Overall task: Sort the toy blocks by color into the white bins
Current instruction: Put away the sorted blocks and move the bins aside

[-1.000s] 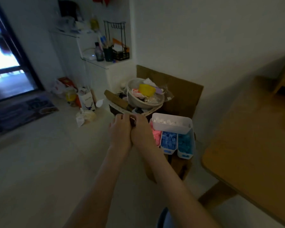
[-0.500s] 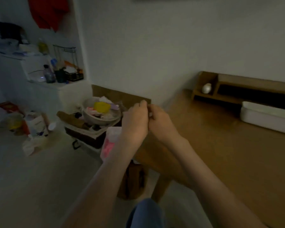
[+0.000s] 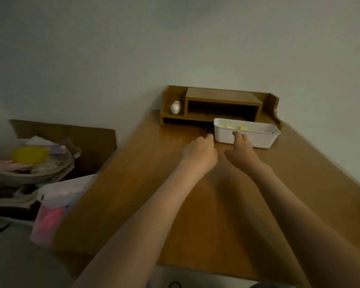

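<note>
Hovering right hand (image 3: 240,151) before white bin (image 3: 262,139)

A long white bin (image 3: 262,140) stands upright at the far end of the wooden desk (image 3: 195,215), set lengthwise along its back edge. A few pale yellow blocks (image 3: 240,127) lie in its left half, and a small dark speck at its right end is too small to identify. Just off the desk's left edge, lower down, another white bin (image 3: 58,191) shows blurred, with pink blocks (image 3: 49,222) inside.
</note>
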{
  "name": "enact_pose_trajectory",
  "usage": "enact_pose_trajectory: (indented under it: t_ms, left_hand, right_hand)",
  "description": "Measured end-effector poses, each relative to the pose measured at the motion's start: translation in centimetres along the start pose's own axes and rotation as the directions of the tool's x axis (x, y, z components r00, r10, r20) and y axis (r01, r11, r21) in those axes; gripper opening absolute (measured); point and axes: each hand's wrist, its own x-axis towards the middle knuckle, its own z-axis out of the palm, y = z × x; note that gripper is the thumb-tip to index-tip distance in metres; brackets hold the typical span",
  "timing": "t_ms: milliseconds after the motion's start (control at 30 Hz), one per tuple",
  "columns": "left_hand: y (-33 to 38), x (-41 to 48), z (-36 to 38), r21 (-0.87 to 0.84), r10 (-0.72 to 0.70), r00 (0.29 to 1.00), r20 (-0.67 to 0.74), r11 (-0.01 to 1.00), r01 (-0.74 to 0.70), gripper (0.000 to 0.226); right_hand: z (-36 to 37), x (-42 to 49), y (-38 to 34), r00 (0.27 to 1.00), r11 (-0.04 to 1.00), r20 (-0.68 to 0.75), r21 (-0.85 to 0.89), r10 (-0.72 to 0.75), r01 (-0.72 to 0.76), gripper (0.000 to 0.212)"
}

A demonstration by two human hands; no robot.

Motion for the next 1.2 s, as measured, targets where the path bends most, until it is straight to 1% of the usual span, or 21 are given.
enact_pose_trajectory:
  t_ms: [100,200,267,333,367,400,500,533,600,667,800,900,967,1067,1133,1200]
  left_hand:
    - [0.8,2.4,1.7,0.027,0.014,1.000,0.015,1.000,-0.015,0.041]
    - [1.4,4.2,3.2,0.031,0.039,0.999,0.030,0.999,-0.040,0.046]
    - [1.3,5.0,4.0,-0.038,0.061,0.998,0.020,0.997,-0.060,0.060]
    - [0.5,5.8,4.5,-0.134,0.077,0.997,-0.007,0.988,-0.077,0.075]
    - [0.0,6.1,4.6,-0.163,0.079,0.997,-0.018,0.983,-0.081,0.078]
    - [-0.5,6.5,4.7,-0.175,0.079,0.997,-0.018,0.981,-0.081,0.078]
    - [-1.6,7.1,4.8,-0.159,0.052,0.999,-0.004,0.986,-0.052,0.073]
    - [-1.8,7.0,4.9,-0.151,0.052,0.999,-0.005,0.987,-0.052,0.070]
    - [-2.1,6.4,4.8,-0.125,0.049,0.999,-0.005,0.991,-0.049,0.061]
    - [-2.3,5.9,4.4,-0.079,0.055,0.998,-0.028,0.995,-0.057,0.055]
    - [-2.2,3.9,2.6,-0.029,0.038,0.994,-0.106,0.999,-0.041,0.053]
    - [-2.8,1.2,0.1,0.007,-0.064,0.985,-0.163,0.998,0.066,0.051]
    - [-4.1,-1.4,-1.7,0.054,-0.127,0.966,-0.223,0.988,0.142,0.048]
    - [-6.7,-5.0,-4.0,0.056,-0.196,0.918,-0.345,0.972,0.228,0.048]
    - [-9.1,-7.7,-6.0,0.008,-0.264,0.866,-0.424,0.955,0.295,0.051]
    - [-11.6,-10.0,-7.8,-0.036,-0.327,0.813,-0.482,0.934,0.354,0.049]
  right_hand:
    - [-0.5,2.6,2.2,0.998,0.998,-0.008,-0.018,0.055,-0.055,0.072]
    - [-0.2,4.7,4.0,0.998,0.998,-0.008,0.030,0.064,-0.063,0.079]
    - [0.2,5.8,4.8,0.999,0.996,-0.037,0.086,0.032,-0.029,0.088]
    - [0.6,6.8,5.5,0.999,0.990,-0.020,0.142,0.025,-0.022,0.099]
    - [0.8,7.2,5.8,1.000,0.990,-0.013,0.138,0.024,-0.022,0.099]
    - [1.0,7.7,6.2,0.999,0.995,-0.031,0.101,0.026,-0.023,0.091]
    - [1.5,8.8,6.7,0.974,0.999,-0.223,0.026,0.028,-0.022,0.042]
    - [1.5,8.8,6.5,0.966,1.000,-0.257,0.000,0.025,-0.026,0.029]
    - [1.8,8.3,5.8,0.967,0.999,-0.254,-0.049,0.006,-0.019,0.016]
    - [1.8,7.5,4.9,0.968,0.998,-0.248,-0.058,-0.040,0.027,0.015]
    - [1.8,4.8,1.2,0.969,0.994,-0.224,-0.010,-0.104,0.105,0.018]
    - [1.8,2.4,-2.7,0.952,0.976,-0.217,-0.012,-0.214,0.217,0.015]
    - [2.3,0.5,-5.9,0.935,0.959,-0.219,-0.016,-0.280,0.283,0.013]
    - [4.0,-2.2,-10.8,0.888,0.911,-0.223,-0.001,-0.402,0.412,0.010]
    - [6.0,-4.2,-14.9,0.851,0.869,-0.215,0.021,-0.478,0.494,0.010]
    - [8.2,-6.2,-18.9,0.831,0.836,-0.193,0.074,-0.522,0.543,0.010]
